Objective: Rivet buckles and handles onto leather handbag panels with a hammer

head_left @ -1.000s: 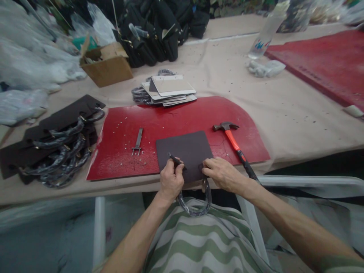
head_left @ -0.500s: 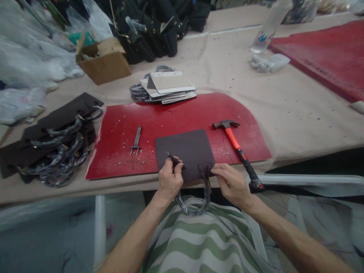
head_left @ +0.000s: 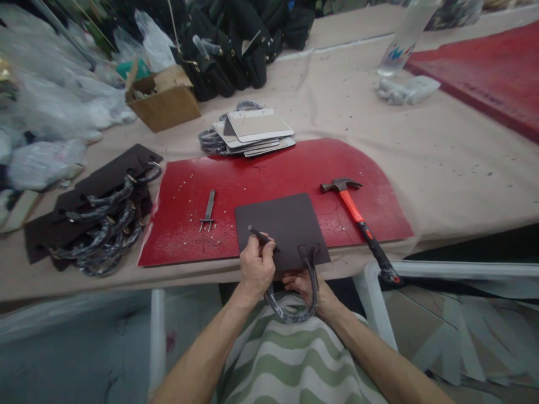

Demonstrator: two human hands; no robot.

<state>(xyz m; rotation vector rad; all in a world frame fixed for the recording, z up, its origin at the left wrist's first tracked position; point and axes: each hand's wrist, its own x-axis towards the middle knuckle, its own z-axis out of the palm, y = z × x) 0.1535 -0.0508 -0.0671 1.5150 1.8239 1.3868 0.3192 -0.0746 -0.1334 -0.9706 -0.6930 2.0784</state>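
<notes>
My left hand (head_left: 257,268) is closed around a short black metal punch (head_left: 261,235), held slanted above a dark brown leather panel (head_left: 280,216). A plastic-wrapped bag handle (head_left: 290,315) is joined to the panel's near right part and hangs toward my lap. My right hand (head_left: 305,286) is at the panel's near edge, behind the handle, with its fingers curled; what they grip there is hidden. To the right, a claw hammer (head_left: 352,207) with a red and black grip lies on the red mat (head_left: 286,168). A pronged punch (head_left: 208,211) lies left of the panel.
Dark panels with wrapped handles (head_left: 101,216) are piled at the left. Light-backed panels (head_left: 259,128) are stacked behind the mat. Farther back are a cardboard box (head_left: 166,109), black bags (head_left: 236,62) and a plastic bottle (head_left: 402,50). The hammer's end overhangs the table edge.
My right hand has left the handle's base on the panel and moved down and left to the panel's near edge. My left hand keeps the punch. The view has shifted slightly.
</notes>
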